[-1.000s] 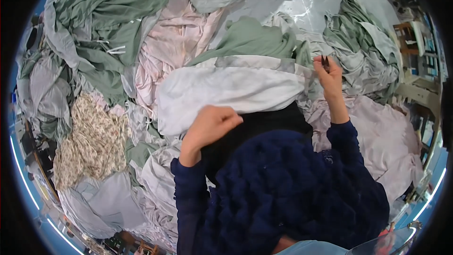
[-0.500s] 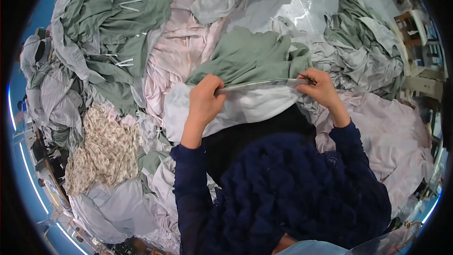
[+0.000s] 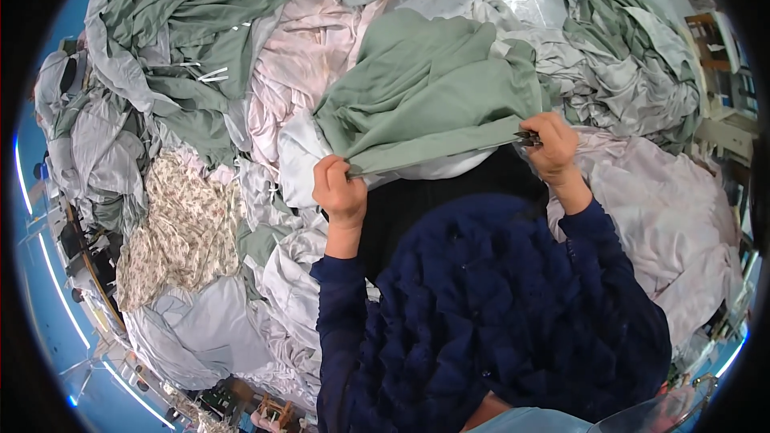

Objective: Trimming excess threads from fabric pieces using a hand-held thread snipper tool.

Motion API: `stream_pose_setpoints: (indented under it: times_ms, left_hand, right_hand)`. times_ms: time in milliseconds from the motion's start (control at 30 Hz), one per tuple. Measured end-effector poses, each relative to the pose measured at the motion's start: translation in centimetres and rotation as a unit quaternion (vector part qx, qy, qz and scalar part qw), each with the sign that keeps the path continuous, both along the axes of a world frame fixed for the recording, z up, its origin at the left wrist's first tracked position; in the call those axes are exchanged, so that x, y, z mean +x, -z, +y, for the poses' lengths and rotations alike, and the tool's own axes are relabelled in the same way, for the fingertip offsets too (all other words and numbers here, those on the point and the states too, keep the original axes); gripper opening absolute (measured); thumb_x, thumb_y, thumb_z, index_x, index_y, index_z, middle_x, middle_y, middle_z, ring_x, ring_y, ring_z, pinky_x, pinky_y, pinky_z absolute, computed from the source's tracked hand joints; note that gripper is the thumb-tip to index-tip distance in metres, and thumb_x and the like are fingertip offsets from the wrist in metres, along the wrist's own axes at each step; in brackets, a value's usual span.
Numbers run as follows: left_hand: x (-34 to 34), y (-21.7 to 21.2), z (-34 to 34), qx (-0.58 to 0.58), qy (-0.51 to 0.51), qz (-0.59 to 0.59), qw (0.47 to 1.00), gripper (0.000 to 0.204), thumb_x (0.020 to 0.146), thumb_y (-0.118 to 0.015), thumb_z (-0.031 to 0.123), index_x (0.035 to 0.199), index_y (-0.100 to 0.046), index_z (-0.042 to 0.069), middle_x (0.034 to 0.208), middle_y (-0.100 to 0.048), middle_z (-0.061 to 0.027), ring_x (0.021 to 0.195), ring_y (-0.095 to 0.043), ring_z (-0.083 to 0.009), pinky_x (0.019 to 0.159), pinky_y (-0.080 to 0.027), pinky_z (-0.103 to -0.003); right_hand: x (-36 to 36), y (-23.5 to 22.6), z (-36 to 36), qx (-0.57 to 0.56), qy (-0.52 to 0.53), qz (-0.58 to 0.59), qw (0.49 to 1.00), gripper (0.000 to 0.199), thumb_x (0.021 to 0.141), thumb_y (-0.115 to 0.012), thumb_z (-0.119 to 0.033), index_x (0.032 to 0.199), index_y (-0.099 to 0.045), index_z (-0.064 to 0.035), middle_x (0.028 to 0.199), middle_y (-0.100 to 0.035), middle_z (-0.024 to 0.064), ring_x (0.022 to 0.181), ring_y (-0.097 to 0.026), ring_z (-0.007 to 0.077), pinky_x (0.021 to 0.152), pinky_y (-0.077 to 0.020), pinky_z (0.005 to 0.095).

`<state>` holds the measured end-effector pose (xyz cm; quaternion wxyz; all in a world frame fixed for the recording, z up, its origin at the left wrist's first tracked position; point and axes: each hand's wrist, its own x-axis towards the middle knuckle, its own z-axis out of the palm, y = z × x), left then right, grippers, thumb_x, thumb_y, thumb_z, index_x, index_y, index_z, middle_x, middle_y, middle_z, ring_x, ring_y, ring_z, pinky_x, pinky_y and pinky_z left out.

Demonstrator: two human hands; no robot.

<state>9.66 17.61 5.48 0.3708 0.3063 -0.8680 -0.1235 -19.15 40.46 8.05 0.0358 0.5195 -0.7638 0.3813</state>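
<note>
A sage-green cloth with a pale underside lies spread before me, its near edge pulled taut between my hands. My left hand pinches that edge at its left end, with the thumb along the hem. At the right end my right hand grips the same edge. Small dark thread snips stick out of the right hand, points toward the cloth; their handles are hidden in the palm. White lining shows beneath the green cloth at the left, near the left hand.
Heaped fabric surrounds me: green cloth with white ties, pink cloth, a floral piece, grey-green cloth and pale pink cloth. A wooden stool-like piece stands at the far right, beyond the heaps.
The held edge has turned so its green face shows instead of the white underside. My left hand has come lower and nearer me; the right hand has shifted slightly right.
</note>
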Motion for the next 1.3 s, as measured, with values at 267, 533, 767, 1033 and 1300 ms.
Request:
stream_pose_setpoints:
  times_ms: [267, 533, 767, 1033, 1300]
  left_hand:
    - [2.1, -3.8, 0.6, -0.135, -0.02, 0.043, 0.99, 0.036, 0.078, -0.079, 0.007, 0.085, -0.044, 0.002, 0.091, -0.069, -0.0227, 0.076, -0.068, -0.0358, 0.065, -0.057, -0.039]
    - [8.4, -4.8, 1.1, -0.152, -0.13, 0.102, 0.974, 0.036, 0.08, -0.079, 0.004, 0.089, -0.044, 0.001, 0.101, -0.067, -0.0215, 0.082, -0.068, -0.0285, 0.069, -0.055, -0.033]
    - [14.5, -2.3, 0.2, -0.112, -0.25, 0.143, 0.951, 0.03, 0.082, -0.073, -0.003, 0.093, -0.045, 0.002, 0.103, -0.064, -0.0154, 0.087, -0.062, -0.023, 0.079, -0.052, -0.032]
    - [17.4, -0.4, -0.9, -0.05, -0.305, 0.188, 0.932, 0.017, 0.083, -0.067, -0.005, 0.095, -0.057, -0.001, 0.095, -0.061, -0.0093, 0.083, -0.058, -0.0172, 0.077, -0.05, -0.029]
    - [19.9, 2.0, -1.7, -0.05, -0.336, 0.165, 0.926, 0.012, 0.083, -0.066, -0.004, 0.09, -0.057, -0.001, 0.087, -0.058, -0.0067, 0.076, -0.055, -0.016, 0.072, -0.049, -0.029]
  right_hand:
    - [1.6, 1.8, -0.3, -0.013, 0.027, 0.047, 0.998, 0.042, 0.055, -0.065, 0.007, 0.093, -0.07, -0.0101, 0.079, -0.062, 0.0063, 0.063, -0.061, 0.026, 0.055, -0.0479, 0.0343]
    - [0.7, 2.7, -1.2, -0.031, 0.07, 0.062, 0.995, 0.039, 0.06, -0.061, 0.012, 0.094, -0.069, -0.007, 0.08, -0.063, 0.0095, 0.068, -0.063, 0.028, 0.057, -0.0495, 0.0352]
    - [-0.9, 1.7, -1.2, -0.085, 0.104, 0.068, 0.989, 0.037, 0.062, -0.058, 0.014, 0.092, -0.068, -0.0047, 0.082, -0.064, 0.0109, 0.07, -0.065, 0.0281, 0.061, -0.0519, 0.0325]
    - [-1.8, 0.9, -0.7, -0.132, 0.139, 0.04, 0.981, 0.022, 0.072, -0.065, 0.009, 0.091, -0.066, -0.0033, 0.081, -0.066, 0.0087, 0.066, -0.063, 0.019, 0.062, -0.0508, 0.0273]
    - [-3.3, 0.9, 0.2, -0.132, 0.164, 0.018, 0.977, 0.02, 0.071, -0.066, 0.009, 0.087, -0.065, -0.0036, 0.076, -0.065, 0.0072, 0.065, -0.062, 0.0159, 0.063, -0.0494, 0.0257]
